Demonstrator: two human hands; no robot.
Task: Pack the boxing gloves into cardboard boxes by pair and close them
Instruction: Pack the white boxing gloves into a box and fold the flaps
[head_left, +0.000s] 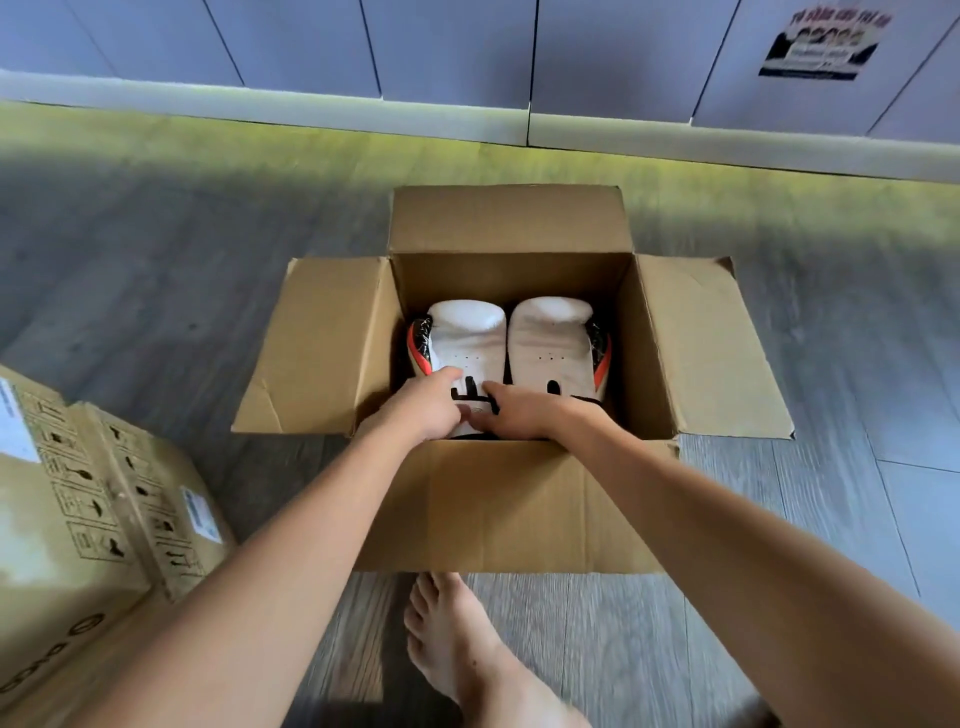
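An open cardboard box (519, 512) stands on the floor with all its flaps spread outward. Inside lie two white boxing gloves with orange and black trim, side by side, padded ends pointing away from me. Both of my hands reach into the box at the cuff of the left glove (467, 338). My left hand (426, 405) holds the cuff from its left side. My right hand (519, 413) holds it from the right, by the black strap. The right glove (550, 343) lies untouched against the box's right wall.
A second cardboard box (78, 519), closed and printed with handling symbols and labels, sits at the near left. My bare foot (457, 649) rests on the grey plank floor just in front of the open box. A wall with a white skirting board (311, 104) runs behind.
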